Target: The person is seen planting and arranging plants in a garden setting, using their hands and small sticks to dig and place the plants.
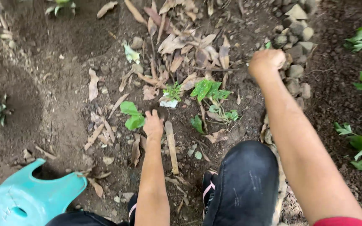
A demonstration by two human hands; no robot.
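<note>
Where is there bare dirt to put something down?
Bare soil lies open at the left, between the turquoise watering can and the dry leaves. It is crowded between the left hand and right hand: seedlings, a stick, and stones.

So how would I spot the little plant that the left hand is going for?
Start at the turquoise plastic watering can lying at the lower left, then move up and right across the bare soil to the left hand. Just left of its fingertips stands a small seedling. It has two or three smooth, plain bright-green leaves, unlike the speckled-leaf plant further right.
</note>
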